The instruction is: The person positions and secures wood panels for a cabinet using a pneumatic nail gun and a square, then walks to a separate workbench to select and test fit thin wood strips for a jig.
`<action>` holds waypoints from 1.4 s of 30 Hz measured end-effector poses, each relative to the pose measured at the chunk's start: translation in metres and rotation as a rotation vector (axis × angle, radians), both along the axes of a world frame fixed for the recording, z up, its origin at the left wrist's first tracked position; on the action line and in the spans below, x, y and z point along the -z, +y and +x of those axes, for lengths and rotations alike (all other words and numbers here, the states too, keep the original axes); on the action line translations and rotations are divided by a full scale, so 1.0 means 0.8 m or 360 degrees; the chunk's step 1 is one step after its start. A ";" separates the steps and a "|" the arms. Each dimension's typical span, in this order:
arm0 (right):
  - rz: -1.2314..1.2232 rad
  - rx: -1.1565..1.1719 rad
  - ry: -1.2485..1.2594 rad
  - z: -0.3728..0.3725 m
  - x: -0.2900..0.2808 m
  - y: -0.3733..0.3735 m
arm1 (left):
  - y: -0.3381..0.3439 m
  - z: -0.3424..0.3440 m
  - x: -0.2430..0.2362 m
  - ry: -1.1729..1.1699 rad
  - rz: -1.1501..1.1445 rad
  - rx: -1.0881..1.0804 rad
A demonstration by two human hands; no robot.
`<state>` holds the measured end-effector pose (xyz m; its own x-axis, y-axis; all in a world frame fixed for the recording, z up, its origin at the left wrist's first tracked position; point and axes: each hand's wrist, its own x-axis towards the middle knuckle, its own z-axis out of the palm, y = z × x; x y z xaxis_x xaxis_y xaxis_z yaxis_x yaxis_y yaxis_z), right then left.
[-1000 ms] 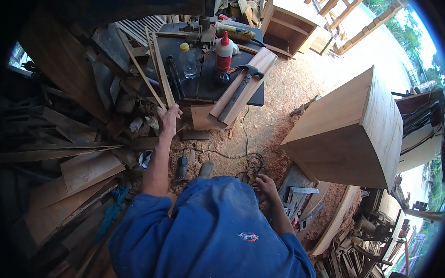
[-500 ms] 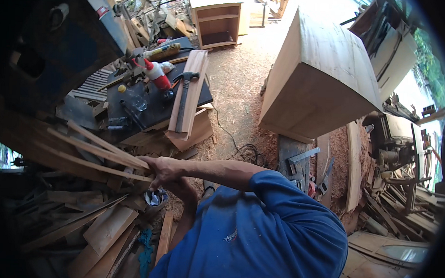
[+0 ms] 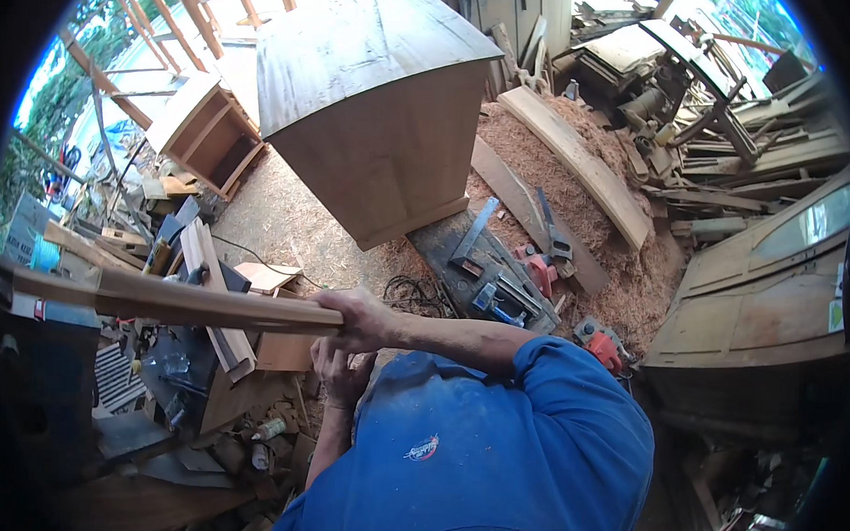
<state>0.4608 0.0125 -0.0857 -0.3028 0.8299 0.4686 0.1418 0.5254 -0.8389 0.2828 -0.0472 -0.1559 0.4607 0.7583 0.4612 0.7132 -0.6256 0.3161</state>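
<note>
My right hand (image 3: 357,321) grips a bundle of long, thin wooden strips (image 3: 208,302) that stretches out to the left. My left hand (image 3: 340,375) is just below it with fingers curled near the strip ends; what they hold is hidden. Beneath and left of the strips, a board with a hammer (image 3: 227,349) on it rests on a dark worktable (image 3: 173,383) among bottles and tools. My blue shirt (image 3: 475,454) fills the lower middle.
A large wooden cabinet (image 3: 373,142) stands ahead, a smaller open one (image 3: 205,136) behind at left. Metal tools (image 3: 499,296), a red power tool (image 3: 598,342), long planks (image 3: 578,168) and shavings lie to the right, beside a panelled wooden piece (image 3: 751,314). Scrap timber (image 3: 756,174) is piled around.
My view has swung rightward. My right hand has moved across onto the strips that my left hand held earlier, and the strips now point more horizontally leftward. My left hand is below my right.
</note>
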 end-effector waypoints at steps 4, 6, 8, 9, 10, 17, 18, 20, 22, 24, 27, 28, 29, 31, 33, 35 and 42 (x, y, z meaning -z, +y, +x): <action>0.0068 0.0582 -0.0108 0.124 -0.008 -0.032 | 0.066 0.058 -0.040 -0.0801 -0.0325 0.0487; -0.0082 0.0590 -0.0326 0.165 0.010 -0.067 | 0.092 0.113 -0.072 -0.1318 -0.0666 0.0746; -0.0336 0.0601 -0.0378 0.181 0.044 -0.116 | 0.117 0.151 -0.106 -0.1746 -0.1236 0.1096; -0.0578 0.0532 -0.0454 0.183 0.057 -0.136 | 0.127 0.171 -0.114 -0.1678 -0.1453 0.1298; -0.0683 0.0592 -0.0364 0.177 0.062 -0.151 | 0.138 0.176 -0.102 -0.1596 -0.1649 0.1622; -0.0594 0.1468 -0.0010 0.111 0.071 -0.254 | 0.089 0.280 -0.120 -0.0940 -0.2383 0.2684; -0.0659 0.1469 0.0060 0.100 0.064 -0.268 | 0.072 0.294 -0.131 -0.0982 -0.2461 0.2932; -0.0720 0.1577 0.0178 0.078 0.070 -0.297 | 0.049 0.310 -0.126 -0.0820 -0.2823 0.3064; -0.0856 0.1684 0.0322 0.052 0.078 -0.316 | 0.041 0.322 -0.108 -0.0576 -0.3038 0.3230; -0.0855 0.1976 0.0331 0.032 0.075 -0.330 | 0.026 0.322 -0.081 -0.0550 -0.3132 0.2858; -0.0873 0.2517 0.0202 0.008 0.078 -0.383 | -0.048 0.321 -0.100 -0.0745 -0.3375 0.2686; -0.0902 0.2754 0.0132 -0.006 0.083 -0.400 | -0.067 0.325 -0.101 -0.0626 -0.3441 0.2700; -0.0916 0.2830 0.0190 -0.021 0.088 -0.423 | -0.084 0.337 -0.103 -0.0629 -0.3261 0.2806; -0.1250 0.3276 -0.0367 -0.055 0.111 -0.475 | -0.120 0.363 -0.104 -0.0499 -0.2993 0.2845; -0.1430 0.3431 0.0040 -0.100 0.169 -0.535 | -0.165 0.392 -0.094 -0.0093 -0.2251 0.2625; -0.1792 0.3316 0.0511 -0.147 0.225 -0.602 | -0.197 0.435 -0.055 0.0697 -0.2035 0.2499; -0.2582 0.3170 0.0828 -0.320 0.447 -0.802 | -0.196 0.476 0.323 0.2010 -0.0839 0.2321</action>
